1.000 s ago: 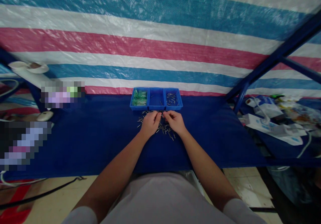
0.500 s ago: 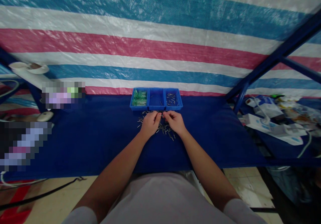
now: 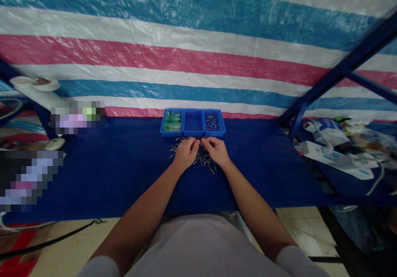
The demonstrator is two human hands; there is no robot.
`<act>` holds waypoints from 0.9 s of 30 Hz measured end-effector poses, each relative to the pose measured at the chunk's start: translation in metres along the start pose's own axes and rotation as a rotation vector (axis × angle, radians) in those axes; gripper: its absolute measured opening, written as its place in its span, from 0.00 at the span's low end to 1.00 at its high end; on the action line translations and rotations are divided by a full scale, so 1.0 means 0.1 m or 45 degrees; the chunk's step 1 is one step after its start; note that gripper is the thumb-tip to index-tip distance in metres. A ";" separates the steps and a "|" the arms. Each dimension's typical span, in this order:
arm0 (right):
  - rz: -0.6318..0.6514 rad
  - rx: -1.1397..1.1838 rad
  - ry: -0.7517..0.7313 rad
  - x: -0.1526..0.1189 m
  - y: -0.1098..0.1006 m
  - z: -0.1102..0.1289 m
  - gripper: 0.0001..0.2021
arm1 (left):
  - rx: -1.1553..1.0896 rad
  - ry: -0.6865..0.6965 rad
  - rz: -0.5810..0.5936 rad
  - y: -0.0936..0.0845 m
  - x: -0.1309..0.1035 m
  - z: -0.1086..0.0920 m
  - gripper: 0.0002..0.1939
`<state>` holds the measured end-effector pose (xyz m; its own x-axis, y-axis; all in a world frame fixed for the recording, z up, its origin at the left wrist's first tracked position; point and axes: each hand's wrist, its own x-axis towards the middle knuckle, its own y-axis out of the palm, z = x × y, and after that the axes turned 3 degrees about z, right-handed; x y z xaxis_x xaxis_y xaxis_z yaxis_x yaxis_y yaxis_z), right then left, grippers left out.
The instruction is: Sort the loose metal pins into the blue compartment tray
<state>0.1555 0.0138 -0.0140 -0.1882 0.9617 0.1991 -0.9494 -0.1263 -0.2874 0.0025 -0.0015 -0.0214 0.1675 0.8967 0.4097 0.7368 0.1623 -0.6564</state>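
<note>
My left hand [image 3: 185, 152] and my right hand [image 3: 217, 150] meet over a loose pile of small, thin metal pins [image 3: 203, 160] on the blue tabletop. Both hands are closed, thumbs against bent fingers, with the tips almost touching each other. Whatever sits between the fingertips is too small and too hidden to name. Just beyond the hands stands a blue bin [image 3: 194, 133] with three compartments. Green and clear pieces [image 3: 172, 121] fill its left part, a few tiny bits lie in the middle one, and dark metal pins [image 3: 212, 122] lie in the right one.
Behind the blue table [image 3: 124, 165] hangs a striped plastic sheet [image 3: 186, 57]. On the right, a white power strip [image 3: 338, 161] with cables lies near plastic bags [image 3: 369, 138], past a blue metal frame [image 3: 297, 121]. White tubing [image 3: 37, 92] and blurred-out items are at the left.
My hands stay in the same place over the pile, fingertips together. The view has shifted very slightly; nothing else visibly differs.
</note>
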 end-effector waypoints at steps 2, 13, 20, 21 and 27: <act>0.003 0.000 -0.002 0.00 0.00 0.00 0.18 | 0.036 0.017 -0.008 0.01 0.00 0.01 0.17; -0.005 0.027 0.006 0.00 -0.01 0.00 0.19 | -0.058 0.020 -0.015 -0.01 0.00 -0.01 0.15; -0.034 0.007 0.010 0.01 -0.02 0.00 0.20 | -0.177 -0.008 -0.014 -0.01 -0.02 -0.02 0.09; -0.030 0.005 0.012 0.01 -0.02 0.00 0.20 | -0.163 -0.008 -0.010 -0.01 -0.01 -0.02 0.09; -0.015 0.010 0.017 0.01 -0.01 -0.02 0.20 | -0.028 0.005 -0.008 0.01 0.01 0.01 0.15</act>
<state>0.1566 0.0152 -0.0156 -0.1733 0.9664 0.1897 -0.9535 -0.1165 -0.2779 0.0027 0.0006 -0.0225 0.1649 0.8941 0.4164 0.7522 0.1591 -0.6395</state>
